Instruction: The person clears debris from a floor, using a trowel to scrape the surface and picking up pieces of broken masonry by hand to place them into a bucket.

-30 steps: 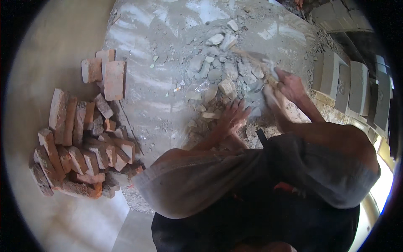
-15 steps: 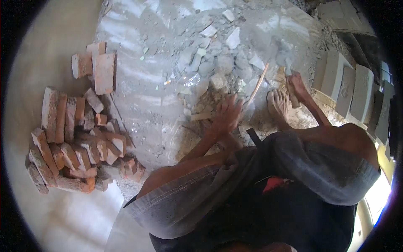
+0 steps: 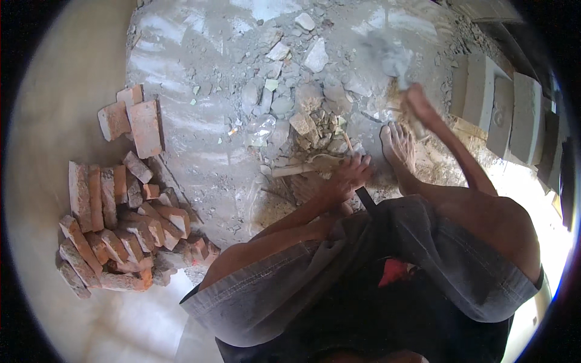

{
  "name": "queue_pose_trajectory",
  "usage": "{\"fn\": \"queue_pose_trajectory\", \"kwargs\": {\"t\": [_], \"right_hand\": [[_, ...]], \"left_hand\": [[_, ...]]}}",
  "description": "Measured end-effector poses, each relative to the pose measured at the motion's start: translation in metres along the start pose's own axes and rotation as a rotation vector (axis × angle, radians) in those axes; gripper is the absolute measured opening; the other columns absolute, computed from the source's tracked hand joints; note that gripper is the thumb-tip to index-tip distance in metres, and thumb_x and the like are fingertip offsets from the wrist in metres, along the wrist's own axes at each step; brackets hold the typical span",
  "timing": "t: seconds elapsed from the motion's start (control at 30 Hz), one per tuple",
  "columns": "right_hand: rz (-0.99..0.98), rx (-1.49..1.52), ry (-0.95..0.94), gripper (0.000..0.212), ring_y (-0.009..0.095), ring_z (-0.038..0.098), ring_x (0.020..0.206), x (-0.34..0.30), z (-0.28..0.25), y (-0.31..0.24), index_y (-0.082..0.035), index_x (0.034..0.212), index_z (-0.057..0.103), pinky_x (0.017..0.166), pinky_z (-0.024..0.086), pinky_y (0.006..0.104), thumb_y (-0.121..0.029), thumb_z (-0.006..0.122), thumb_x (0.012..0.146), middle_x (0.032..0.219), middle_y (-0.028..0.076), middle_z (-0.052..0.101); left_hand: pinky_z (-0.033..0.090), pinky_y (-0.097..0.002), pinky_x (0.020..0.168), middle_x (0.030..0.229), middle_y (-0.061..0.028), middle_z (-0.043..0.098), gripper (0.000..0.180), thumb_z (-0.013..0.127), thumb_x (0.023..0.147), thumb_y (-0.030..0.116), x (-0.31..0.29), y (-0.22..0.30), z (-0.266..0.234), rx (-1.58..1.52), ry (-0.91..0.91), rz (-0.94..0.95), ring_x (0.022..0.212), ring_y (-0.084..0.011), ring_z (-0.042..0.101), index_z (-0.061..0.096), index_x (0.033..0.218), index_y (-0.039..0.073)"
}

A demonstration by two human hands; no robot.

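Note:
My right hand (image 3: 419, 104) is closed round the handle of a tool with a grey, motion-blurred head (image 3: 396, 60); it looks like a trowel, held low over the dusty floor. My left hand (image 3: 352, 172) is low over my left foot (image 3: 307, 184), its fingers bent. A thin wooden stick (image 3: 348, 142) juts from beside its fingertips, and the hand seems to grip it, though the thumb is hidden. Just beyond that hand lies a heap of broken rubble (image 3: 311, 124). My bare right foot (image 3: 399, 148) rests between the two hands.
Stacked red bricks (image 3: 121, 236) stand on the left, with several more bricks (image 3: 145, 130) beyond them. Pale slabs or blocks (image 3: 523, 121) line the right side. Loose chunks, such as a white shard (image 3: 316, 55), are strewn over the grey, dusty floor (image 3: 181, 78).
My right hand has moved forward and slightly left with the blurred tool. My left hand has shifted right and a little nearer; much less of the wooden stick shows.

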State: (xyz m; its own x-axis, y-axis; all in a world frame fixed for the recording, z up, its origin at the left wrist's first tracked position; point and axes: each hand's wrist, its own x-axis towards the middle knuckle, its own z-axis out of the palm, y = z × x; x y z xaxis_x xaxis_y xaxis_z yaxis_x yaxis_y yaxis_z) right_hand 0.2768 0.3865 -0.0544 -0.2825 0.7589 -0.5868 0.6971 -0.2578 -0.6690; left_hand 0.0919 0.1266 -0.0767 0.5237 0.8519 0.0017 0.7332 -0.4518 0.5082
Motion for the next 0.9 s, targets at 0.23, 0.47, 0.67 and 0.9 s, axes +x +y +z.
{"fn": "queue_pose_trajectory", "kwargs": {"t": [0.23, 0.47, 0.67, 0.9], "right_hand": [[-0.141, -0.114, -0.23, 0.038, 0.017, 0.053, 0.076, 0.019, -0.054, -0.03, 0.0, 0.097, 0.054, 0.062, 0.047, 0.0343, -0.035, 0.041, 0.094, 0.091, 0.011, 0.053], [-0.174, -0.013, -0.087, 0.037, 0.024, 0.055, 0.07, 0.066, -0.073, -0.027, 0.002, 0.098, 0.056, 0.065, 0.046, 0.0379, -0.032, 0.043, 0.091, 0.092, 0.013, 0.056], [-0.019, -0.191, -0.282, 0.041, 0.022, 0.054, 0.07, 0.008, 0.003, -0.058, 0.001, 0.106, 0.055, 0.067, 0.047, 0.0357, -0.036, 0.044, 0.091, 0.093, 0.012, 0.054], [-0.222, -0.49, 0.045, 0.041, 0.018, 0.052, 0.068, 0.078, -0.084, -0.043, 0.001, 0.105, 0.057, 0.06, 0.045, 0.0331, -0.035, 0.049, 0.09, 0.086, 0.01, 0.052]], "left_hand": [[0.035, -0.0425, 0.094, 0.131, -0.0174, 0.043, 0.055, 0.064, 0.071, 0.02, 0.006, -0.001, -0.017, -0.104, -0.055, -0.055, 0.118, -0.0354, 0.042, 0.046, 0.121, 0.004], [0.036, -0.0423, 0.093, 0.133, -0.0169, 0.042, 0.056, 0.067, 0.072, 0.023, -0.002, -0.001, 0.002, -0.097, 0.024, -0.105, 0.119, -0.0341, 0.042, 0.046, 0.12, 0.002], [0.035, -0.041, 0.093, 0.133, -0.0186, 0.042, 0.052, 0.061, 0.075, 0.018, -0.002, 0.0, -0.001, -0.136, 0.028, -0.168, 0.122, -0.0337, 0.04, 0.045, 0.122, 0.002], [0.034, -0.0419, 0.095, 0.134, -0.0195, 0.041, 0.05, 0.056, 0.078, 0.017, 0.001, 0.001, -0.015, -0.201, 0.027, -0.168, 0.124, -0.0349, 0.038, 0.045, 0.124, 0.001]]}}
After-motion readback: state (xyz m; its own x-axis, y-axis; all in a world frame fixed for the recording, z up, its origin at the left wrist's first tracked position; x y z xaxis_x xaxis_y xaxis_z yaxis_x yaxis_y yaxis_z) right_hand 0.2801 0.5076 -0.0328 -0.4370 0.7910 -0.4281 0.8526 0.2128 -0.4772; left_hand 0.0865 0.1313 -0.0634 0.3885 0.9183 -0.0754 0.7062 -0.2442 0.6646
